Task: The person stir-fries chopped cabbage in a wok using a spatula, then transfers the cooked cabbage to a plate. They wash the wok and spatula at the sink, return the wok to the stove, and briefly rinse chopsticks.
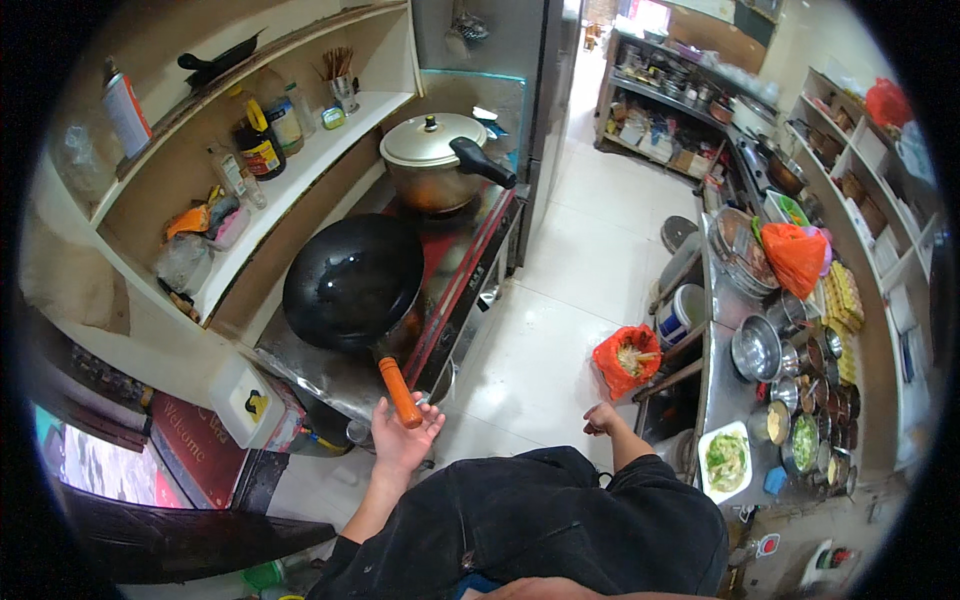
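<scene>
My left hand (405, 435) is palm up just under the orange wooden handle (400, 392) of a black wok (354, 281), its fingers spread; whether it touches the handle is hard to tell. The wok rests on the metal stove (315, 382). Behind it stands a pressure cooker (433, 161) with a black handle. My right hand (598, 418) hangs over the floor with curled fingers, near a red plastic bag (627, 361) of scraps. I see nothing in it.
Bottles (259, 146) line the wall shelf (300, 180) behind the stove. On the right, a metal counter (716, 360) holds steel bowls (756, 349), a white dish of chopped greens (725, 461), egg trays (844, 296) and an orange bag (793, 259). A bucket (681, 311) stands below.
</scene>
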Demonstrator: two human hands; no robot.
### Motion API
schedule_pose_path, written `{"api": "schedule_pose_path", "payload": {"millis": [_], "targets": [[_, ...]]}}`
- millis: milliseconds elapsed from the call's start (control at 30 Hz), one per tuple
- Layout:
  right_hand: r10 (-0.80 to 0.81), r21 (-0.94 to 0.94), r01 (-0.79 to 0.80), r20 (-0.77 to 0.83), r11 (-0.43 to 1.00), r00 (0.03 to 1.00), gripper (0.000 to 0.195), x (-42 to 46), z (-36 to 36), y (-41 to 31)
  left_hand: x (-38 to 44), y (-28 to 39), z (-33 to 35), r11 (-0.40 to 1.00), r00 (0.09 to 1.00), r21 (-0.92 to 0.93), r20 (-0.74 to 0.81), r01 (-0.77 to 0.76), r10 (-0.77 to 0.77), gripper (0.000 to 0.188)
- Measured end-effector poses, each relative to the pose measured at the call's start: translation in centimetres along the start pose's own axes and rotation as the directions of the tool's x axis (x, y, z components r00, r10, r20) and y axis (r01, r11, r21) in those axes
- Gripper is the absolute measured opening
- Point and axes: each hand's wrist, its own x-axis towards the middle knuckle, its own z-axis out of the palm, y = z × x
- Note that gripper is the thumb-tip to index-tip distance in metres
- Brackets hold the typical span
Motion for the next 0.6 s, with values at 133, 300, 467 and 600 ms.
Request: {"api": "schedule_pose_path", "payload": {"millis": [133,300,467,600], "targets": [[-0.013,-0.019,0.012,-0.027,1.0,1.0,0.028,-1.9,-0.1,5.2,0.1,0.1,-2.7,0.998,0.998,-0.014,-0.01,0.061,-0.061,0.054],[-0.005,0.097,0.012,-0.072,0.995,0.997,0.027,-3.7,-0.1,9.4,0.2,0.2,-8.2,0.992,0.984,0.005,-0.128,0.126,-0.124,0.053],[-0.022,0.145,0.049,-0.18,0.988,0.983,0.027,-5.1,1.1,11.4,0.2,0.0,-13.6,0.97,0.93,0.113,-0.328,0.215,-0.168,0.046],[-0.026,0.16,0.054,-0.173,0.986,0.985,0.021,-4.3,3.3,13.1,-0.5,0.5,-16.9,0.924,0.859,0.218,-0.481,0.313,-0.177,0.04]]}}
